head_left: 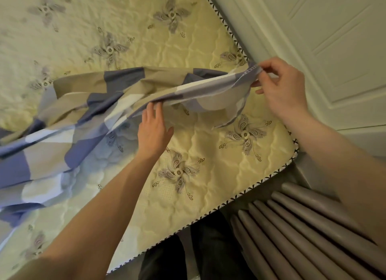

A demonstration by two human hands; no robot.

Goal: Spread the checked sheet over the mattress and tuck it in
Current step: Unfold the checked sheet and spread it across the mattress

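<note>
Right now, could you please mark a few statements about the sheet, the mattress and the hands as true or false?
1. The right hand pinches the edge of the sheet. True.
2. The sheet covers the whole mattress. False: it is bunched and partly lifted, and much of the mattress is bare.
3. The left hand holds a pillow. False: its fingers reach under a fold of the sheet.
4. The mattress corner below the right hand is uncovered. True.
5. The sheet is tucked in along the near edge. False: that edge shows its bare trim.
</note>
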